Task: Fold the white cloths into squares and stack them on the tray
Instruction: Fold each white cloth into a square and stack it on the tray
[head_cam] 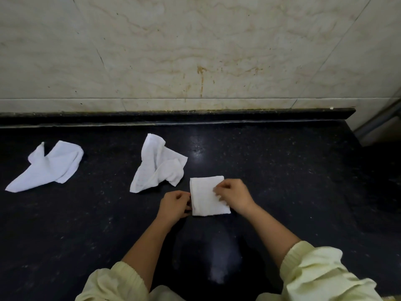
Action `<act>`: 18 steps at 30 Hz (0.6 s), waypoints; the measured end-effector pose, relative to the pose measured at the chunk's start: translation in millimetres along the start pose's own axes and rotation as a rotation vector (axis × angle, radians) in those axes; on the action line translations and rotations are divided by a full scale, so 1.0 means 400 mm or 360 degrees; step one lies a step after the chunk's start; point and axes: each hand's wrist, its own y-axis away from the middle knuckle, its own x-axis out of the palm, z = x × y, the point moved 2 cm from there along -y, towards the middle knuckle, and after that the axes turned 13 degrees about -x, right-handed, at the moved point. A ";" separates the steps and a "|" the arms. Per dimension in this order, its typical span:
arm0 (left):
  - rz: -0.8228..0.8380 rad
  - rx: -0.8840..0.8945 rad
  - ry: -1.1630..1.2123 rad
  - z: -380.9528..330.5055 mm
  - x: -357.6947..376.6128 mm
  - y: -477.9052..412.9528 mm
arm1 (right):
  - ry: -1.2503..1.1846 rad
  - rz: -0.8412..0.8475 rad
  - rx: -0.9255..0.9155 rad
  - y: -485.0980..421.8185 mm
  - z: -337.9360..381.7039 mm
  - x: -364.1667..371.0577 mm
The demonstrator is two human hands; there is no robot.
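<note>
Progress of the folding task, seen from the head camera. One folded cloth (208, 196) lies flat as a near-square on the dark counter (282, 181), directly in front of the person. The left hand (174, 206) is curled at that square's left edge, fingertips pinching or just touching it (which of the two cannot be told). The right hand (235, 195) rests on the square's right portion with fingers bent, apparently pressing or nipping the top layer.

Two cloths remain unfolded: a crumpled cloth (157, 165) just beside the folded square, up and to its left, and a second crumpled cloth (47, 167) well apart, far to the square's left. No tray is in view, so nothing can be seen stacked.

By this evidence the first fold is nearly finished; its transfer to the tray, and both other cloths, are judged still outstanding.
</note>
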 end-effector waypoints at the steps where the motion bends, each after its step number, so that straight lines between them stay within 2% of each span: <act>1: -0.0053 0.0006 -0.0037 -0.004 -0.001 -0.003 | -0.0014 -0.0089 0.0044 -0.005 -0.011 -0.023; 5: -0.0262 0.0159 -0.0266 -0.013 0.007 -0.006 | -0.0094 -0.0290 0.0238 -0.004 -0.051 -0.067; 9: -0.0287 0.0172 -0.0454 -0.023 0.024 0.005 | -0.0318 -0.0262 0.0334 0.009 -0.056 -0.046; 18: -0.0230 0.0029 -0.0330 -0.022 0.026 -0.006 | -0.0490 -0.0212 0.0347 0.012 -0.030 0.014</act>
